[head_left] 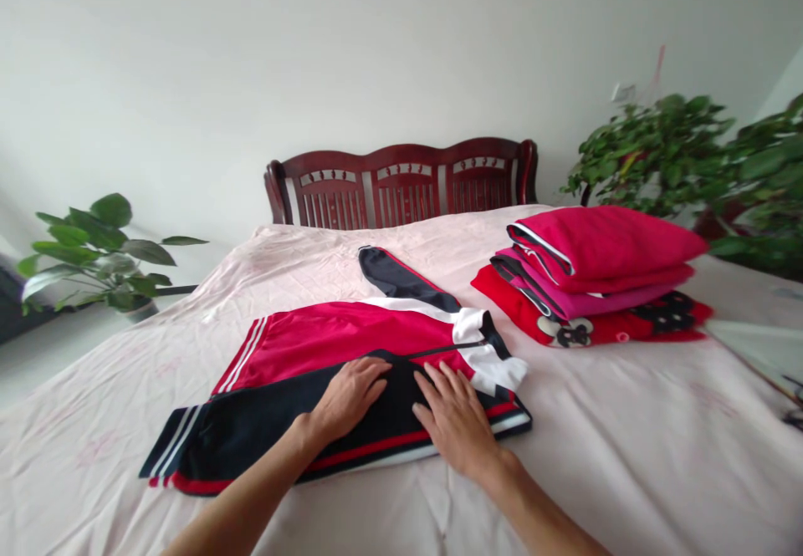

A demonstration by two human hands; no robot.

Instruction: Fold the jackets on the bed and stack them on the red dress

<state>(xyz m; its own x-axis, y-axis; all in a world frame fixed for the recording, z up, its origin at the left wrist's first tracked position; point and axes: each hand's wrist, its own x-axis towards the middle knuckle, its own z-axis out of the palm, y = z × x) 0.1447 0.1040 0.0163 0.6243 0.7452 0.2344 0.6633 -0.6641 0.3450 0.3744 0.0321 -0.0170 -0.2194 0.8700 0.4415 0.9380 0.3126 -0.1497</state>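
Note:
A red, navy and white jacket (351,330) lies on the bed with its collar to the right. Its near sleeve, navy with red and white stripes, is laid across the body; the far sleeve (407,278) stretches away toward the headboard. My left hand (352,395) rests on the navy sleeve near the jacket's middle, fingers spread a little. To its right, my right hand (455,418) lies with spread fingers on the navy and red cloth just below the white collar. Neither hand grips anything.
A stack of folded red and pink clothes (606,255) sits on the pink bedsheet (595,447) at the right. Beyond the bed stands a dark wooden headboard (405,184). Leafy plants flank it, one at the left (106,255) and others at the right (665,155).

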